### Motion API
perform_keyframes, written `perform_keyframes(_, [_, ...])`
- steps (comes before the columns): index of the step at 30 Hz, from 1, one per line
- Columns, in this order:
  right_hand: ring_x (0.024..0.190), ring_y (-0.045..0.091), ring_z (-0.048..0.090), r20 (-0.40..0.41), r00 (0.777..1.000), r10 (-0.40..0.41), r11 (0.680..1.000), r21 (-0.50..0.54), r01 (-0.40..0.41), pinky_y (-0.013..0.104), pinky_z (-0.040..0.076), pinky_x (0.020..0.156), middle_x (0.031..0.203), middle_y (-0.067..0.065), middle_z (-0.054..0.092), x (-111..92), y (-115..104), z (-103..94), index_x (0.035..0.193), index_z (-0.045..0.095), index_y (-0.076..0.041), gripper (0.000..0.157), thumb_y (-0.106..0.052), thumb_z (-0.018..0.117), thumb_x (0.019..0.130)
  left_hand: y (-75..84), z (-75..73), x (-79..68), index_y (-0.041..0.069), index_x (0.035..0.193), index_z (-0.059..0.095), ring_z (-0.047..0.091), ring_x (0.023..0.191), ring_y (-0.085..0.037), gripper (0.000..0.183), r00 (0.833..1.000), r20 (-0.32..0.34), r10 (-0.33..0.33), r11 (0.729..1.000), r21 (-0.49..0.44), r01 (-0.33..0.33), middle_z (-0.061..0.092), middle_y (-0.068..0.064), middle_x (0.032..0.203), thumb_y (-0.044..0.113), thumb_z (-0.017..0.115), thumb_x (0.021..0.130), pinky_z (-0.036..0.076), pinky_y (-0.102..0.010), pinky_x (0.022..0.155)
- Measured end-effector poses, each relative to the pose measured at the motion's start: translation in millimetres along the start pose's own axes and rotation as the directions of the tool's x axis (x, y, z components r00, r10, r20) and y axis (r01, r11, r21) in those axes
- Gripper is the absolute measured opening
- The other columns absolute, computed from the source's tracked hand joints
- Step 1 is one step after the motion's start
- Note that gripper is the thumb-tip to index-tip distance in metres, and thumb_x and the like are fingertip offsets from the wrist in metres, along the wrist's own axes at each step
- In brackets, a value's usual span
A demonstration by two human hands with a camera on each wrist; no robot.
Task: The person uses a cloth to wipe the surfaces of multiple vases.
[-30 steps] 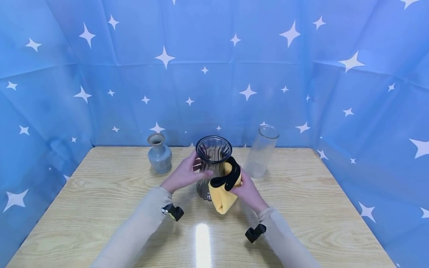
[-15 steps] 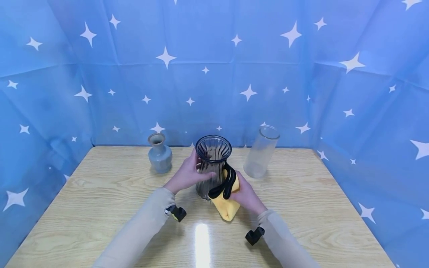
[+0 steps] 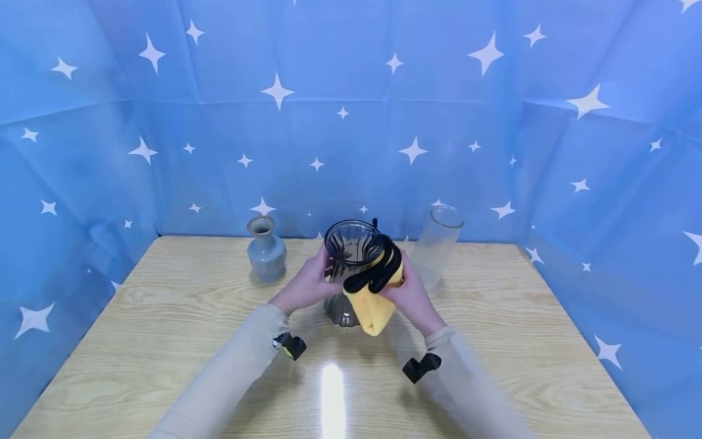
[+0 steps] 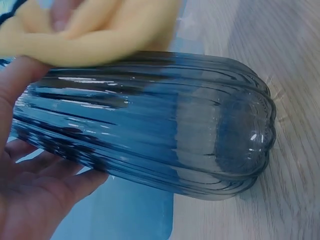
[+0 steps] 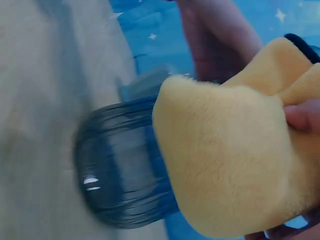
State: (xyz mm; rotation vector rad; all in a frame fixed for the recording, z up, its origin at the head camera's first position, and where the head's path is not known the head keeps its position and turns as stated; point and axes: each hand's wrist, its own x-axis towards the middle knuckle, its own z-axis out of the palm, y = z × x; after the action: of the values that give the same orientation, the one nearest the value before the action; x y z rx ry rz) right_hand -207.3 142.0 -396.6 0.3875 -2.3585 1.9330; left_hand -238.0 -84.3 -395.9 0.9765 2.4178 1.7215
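Note:
A dark, ribbed glass vase (image 3: 341, 308) with a flared rim stands upright at the middle of the table. My left hand (image 3: 309, 281) grips it from the left, thumb across the front and fingers around the back; in the left wrist view the vase's scalloped base (image 4: 245, 130) shows on the wood. My right hand (image 3: 410, 297) holds a folded yellow cloth (image 3: 373, 311) with black edging against the vase's right side, close below the rim. In the right wrist view the cloth (image 5: 220, 155) covers the vase's upper part, and a thumb pinches its fold.
On the wooden table (image 3: 192, 341), a grey-blue ceramic vase (image 3: 267, 256) stands to the left. Behind my right hand is a tall clear glass cylinder vase (image 3: 439, 244). A blue curtain with white stars (image 3: 351, 122) encloses the back and sides.
The cloth in my right hand slid down the vase's right side, then moved up to near the rim. My left hand keeps its grip on the vase. The head view has shifted slightly.

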Motion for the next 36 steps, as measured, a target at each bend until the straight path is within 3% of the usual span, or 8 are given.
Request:
perform_keyframes(5, [0.106,0.019,0.049,-0.059,0.998,-0.032,0.992,0.121,0.039,0.028,0.047,0.083,0.117,0.008,0.053,8.2,-15.6,-4.9,0.128,0.046,-0.005,0.053,0.013,0.065,0.081,0.9,-3.8,-1.2,0.017,0.149,0.020,0.040,0.133,-0.027,0.084,0.998,0.054,-0.037,0.999,0.003,0.037,0.045,-0.012,0.143,0.013,0.074,0.085,0.033,-0.043,0.108])
perform_keyframes(9, [0.096,0.016,0.049,-0.074,0.997,-0.035,0.973,0.225,0.051,0.026,0.048,0.074,0.106,0.001,0.053,6.9,-20.2,-5.1,0.116,0.052,-0.011,0.043,0.014,0.062,0.082,2.6,-5.8,-2.0,0.019,0.149,0.020,0.040,0.133,-0.029,0.083,0.996,0.073,-0.048,0.999,-0.022,0.050,0.045,-0.012,0.143,0.016,0.074,0.087,0.033,-0.045,0.109])
perform_keyframes(14, [0.096,0.015,0.050,-0.075,0.997,-0.030,0.955,0.293,0.050,0.025,0.048,0.075,0.106,0.000,0.054,4.6,-16.2,-3.3,0.112,0.054,-0.018,0.044,0.015,0.061,0.083,1.7,-5.6,-1.3,0.013,0.149,0.018,0.039,0.133,-0.033,0.082,0.994,0.089,-0.059,0.998,-0.020,0.060,0.046,-0.017,0.141,0.011,0.072,0.088,0.032,-0.047,0.108])
perform_keyframes(18, [0.095,0.016,0.049,-0.052,0.999,-0.008,0.983,0.185,0.018,0.025,0.047,0.075,0.106,0.003,0.052,5.7,-8.8,-3.4,0.116,0.052,-0.008,0.041,0.011,0.064,0.083,2.1,-4.7,-1.0,0.007,0.148,0.020,0.039,0.132,-0.036,0.078,0.992,0.098,-0.074,0.997,-0.016,0.076,0.047,-0.021,0.139,0.008,0.071,0.088,0.033,-0.051,0.108])
perform_keyframes(23, [0.093,0.019,0.048,0.024,0.999,0.026,0.999,0.026,-0.027,0.029,0.045,0.075,0.104,0.007,0.052,8.1,5.5,-4.7,0.116,0.051,0.000,0.039,0.007,0.069,0.082,2.0,-5.1,-2.6,0.014,0.149,0.020,0.040,0.132,-0.031,0.078,0.991,0.100,-0.091,0.995,-0.027,0.095,0.048,-0.016,0.140,0.010,0.070,0.089,0.033,-0.050,0.107])
perform_keyframes(30, [0.112,0.021,0.049,0.096,0.995,0.035,0.999,0.003,-0.035,0.034,0.043,0.093,0.123,0.015,0.055,4.7,27.0,-5.4,0.126,0.052,0.002,0.049,0.004,0.072,0.081,0.0,-5.7,-3.8,0.025,0.149,0.021,0.040,0.133,-0.027,0.080,0.995,0.080,-0.058,0.998,-0.023,0.060,0.045,-0.007,0.142,0.018,0.073,0.088,0.034,-0.048,0.107])
perform_keyframes(36, [0.122,0.025,0.042,0.177,0.982,0.073,0.997,-0.039,-0.067,0.039,0.038,0.099,0.135,0.017,0.049,-3.2,41.8,-11.1,0.137,0.045,-0.002,0.060,0.002,0.072,0.083,4.5,-4.2,-3.3,0.024,0.149,0.022,0.040,0.133,-0.025,0.083,0.996,0.079,-0.043,0.998,-0.047,0.047,0.046,-0.007,0.141,0.014,0.075,0.086,0.032,-0.047,0.108])
